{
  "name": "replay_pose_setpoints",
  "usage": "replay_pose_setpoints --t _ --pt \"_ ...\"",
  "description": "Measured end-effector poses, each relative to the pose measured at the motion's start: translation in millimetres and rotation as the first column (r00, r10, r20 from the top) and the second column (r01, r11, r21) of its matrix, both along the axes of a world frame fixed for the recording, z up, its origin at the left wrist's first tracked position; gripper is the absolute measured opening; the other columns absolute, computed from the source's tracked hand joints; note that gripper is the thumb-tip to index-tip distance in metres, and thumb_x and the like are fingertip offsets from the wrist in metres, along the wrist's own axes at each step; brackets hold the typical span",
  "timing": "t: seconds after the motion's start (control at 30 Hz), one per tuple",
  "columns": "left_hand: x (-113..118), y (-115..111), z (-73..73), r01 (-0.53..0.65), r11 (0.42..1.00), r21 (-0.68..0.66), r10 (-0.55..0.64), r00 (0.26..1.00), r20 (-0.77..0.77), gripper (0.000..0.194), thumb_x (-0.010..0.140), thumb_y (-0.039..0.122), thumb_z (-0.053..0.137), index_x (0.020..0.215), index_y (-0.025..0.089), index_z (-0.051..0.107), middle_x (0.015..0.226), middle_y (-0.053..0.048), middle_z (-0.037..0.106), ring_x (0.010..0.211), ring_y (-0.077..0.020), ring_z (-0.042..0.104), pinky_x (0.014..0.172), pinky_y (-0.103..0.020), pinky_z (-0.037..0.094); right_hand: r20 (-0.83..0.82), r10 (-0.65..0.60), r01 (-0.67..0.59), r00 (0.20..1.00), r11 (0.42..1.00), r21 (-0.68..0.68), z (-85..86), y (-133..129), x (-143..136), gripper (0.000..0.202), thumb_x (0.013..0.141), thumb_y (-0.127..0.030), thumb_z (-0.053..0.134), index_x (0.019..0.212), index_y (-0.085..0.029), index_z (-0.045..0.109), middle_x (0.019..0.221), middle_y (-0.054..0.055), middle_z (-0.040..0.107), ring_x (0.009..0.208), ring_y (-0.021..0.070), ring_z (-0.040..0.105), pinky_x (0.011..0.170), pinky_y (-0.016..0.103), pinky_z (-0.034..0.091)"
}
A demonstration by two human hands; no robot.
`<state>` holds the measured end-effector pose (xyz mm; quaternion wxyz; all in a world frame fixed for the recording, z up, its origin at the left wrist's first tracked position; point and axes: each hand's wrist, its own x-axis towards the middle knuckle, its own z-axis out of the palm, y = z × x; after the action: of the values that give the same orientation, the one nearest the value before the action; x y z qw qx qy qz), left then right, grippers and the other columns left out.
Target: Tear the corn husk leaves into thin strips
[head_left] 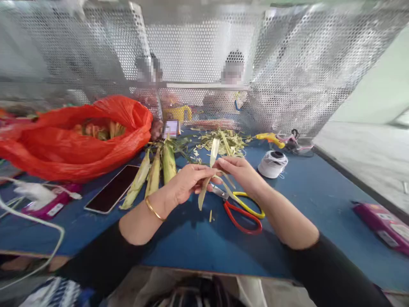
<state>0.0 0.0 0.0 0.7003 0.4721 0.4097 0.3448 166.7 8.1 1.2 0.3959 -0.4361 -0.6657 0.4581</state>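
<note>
Pale strips of corn husk (214,152) are pinched between my two hands above the blue table. My left hand (192,181), with a gold bangle at the wrist, has its fingers closed on the strips from the left. From the right, my right hand (235,169) grips them too, its fingertips meeting those of the left. Some strip ends hang down below the fingers. Under my right hand lie scissors (243,218) with one red and one yellow handle, the blades partly hidden. A small husk scrap (210,215) rests beside them.
Several corn ears in husk (154,172) lie left, by a phone (112,189) and a red plastic bag (64,149). Husk scraps (234,143) are heaped behind. Right stand a white thread spool (273,164), a yellow glue gun (270,139) and a purple box (383,226). A perforated metal screen (198,38) closes the back.
</note>
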Motion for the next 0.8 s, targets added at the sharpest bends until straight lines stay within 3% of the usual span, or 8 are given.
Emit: replay_pose_setpoints --t 0.1,0.17,0.37,0.53,0.63,0.7,0.73,0.8 --pt "-1.4 3.5 -1.2 -0.028 1.000 0.005 0.028 0.999 0.032 0.029 0.087 0.035 0.058 0.083 0.010 0.072 0.072 -0.011 0.073 0.047 -0.0086 0.059 0.035 -0.016 0.025 0.092 0.115 -0.117 0.989 0.993 0.016 6.7 0.6 11.5 0.027 0.076 -0.043 0.062 0.075 -0.017 0.068 0.074 0.002 0.065 0.071 0.0137 0.055 0.068 0.027 0.042" --pt "-1.5 4.3 -2.1 -0.032 0.999 0.005 0.032 0.999 0.032 0.030 0.087 0.037 0.058 0.083 0.010 0.072 0.073 -0.012 0.073 0.048 -0.0094 0.060 0.035 -0.017 0.025 0.132 0.114 -0.121 0.985 0.992 0.040 8.1 2.1 16.1 0.024 0.074 -0.040 0.064 0.076 -0.017 0.069 0.072 0.002 0.065 0.069 0.0140 0.055 0.066 0.028 0.042" --pt "0.6 0.8 -3.5 -0.018 1.000 0.006 0.018 1.000 -0.011 0.015 0.077 0.026 0.067 0.075 0.012 0.072 0.065 -0.007 0.071 0.046 -0.0086 0.058 0.036 -0.017 0.024 0.233 -0.107 0.045 0.967 0.966 0.256 3.8 4.2 14.0 0.019 0.076 -0.032 0.059 0.067 -0.018 0.066 0.062 0.000 0.063 0.062 0.0137 0.053 0.062 0.027 0.040" --pt "0.3 1.1 -4.5 -0.039 0.999 -0.014 0.039 0.999 0.000 0.014 0.074 0.026 0.069 0.073 0.012 0.072 0.065 -0.008 0.071 0.048 -0.0100 0.059 0.037 -0.018 0.024 0.325 -0.372 0.153 0.869 0.828 0.540 2.3 0.5 9.0 0.015 0.081 -0.022 0.055 0.070 -0.020 0.065 0.069 0.001 0.067 0.069 0.0160 0.059 0.068 0.028 0.042" --pt "-0.9 2.8 -4.4 -0.055 0.998 -0.022 0.056 0.997 0.053 0.022 0.077 0.033 0.068 0.077 0.011 0.073 0.073 -0.012 0.073 0.058 -0.0138 0.065 0.038 -0.018 0.023 0.303 -0.532 0.162 0.791 0.659 0.735 5.6 -5.3 7.6 0.015 0.086 -0.025 0.054 0.079 -0.021 0.067 0.086 0.006 0.070 0.086 0.0207 0.061 0.083 0.035 0.040" --pt "-1.7 4.1 -3.7 -0.070 0.997 -0.018 0.071 0.992 0.107 0.020 0.076 0.031 0.069 0.081 0.012 0.073 0.082 -0.013 0.073 0.067 -0.0154 0.067 0.039 -0.017 0.022 0.263 -0.590 0.156 0.763 0.564 0.811 9.1 -11.0 6.0 0.018 0.088 -0.028 0.054 0.078 -0.021 0.067 0.087 0.007 0.069 0.088 0.0214 0.060 0.085 0.036 0.038" --pt "-2.1 4.7 -3.4 -0.085 0.996 -0.013 0.085 0.988 0.130 0.016 0.074 0.027 0.070 0.082 0.013 0.074 0.084 -0.012 0.074 0.070 -0.0152 0.068 0.039 -0.017 0.022 0.267 -0.580 0.139 0.770 0.561 0.816 10.3 -13.9 4.5 0.021 0.088 -0.029 0.053 0.074 -0.020 0.066 0.082 0.006 0.067 0.084 0.0201 0.060 0.082 0.035 0.039" --pt "-2.4 6.1 -3.4 -0.129 0.992 0.012 0.126 0.979 0.161 0.012 0.070 0.020 0.071 0.081 0.015 0.074 0.085 -0.010 0.073 0.068 -0.0122 0.065 0.040 -0.017 0.020 0.315 -0.508 0.113 0.802 0.646 0.755 9.7 -18.4 -0.2 0.027 0.088 -0.031 0.054 0.066 -0.020 0.064 0.071 0.003 0.064 0.071 0.0165 0.057 0.072 0.030 0.039"
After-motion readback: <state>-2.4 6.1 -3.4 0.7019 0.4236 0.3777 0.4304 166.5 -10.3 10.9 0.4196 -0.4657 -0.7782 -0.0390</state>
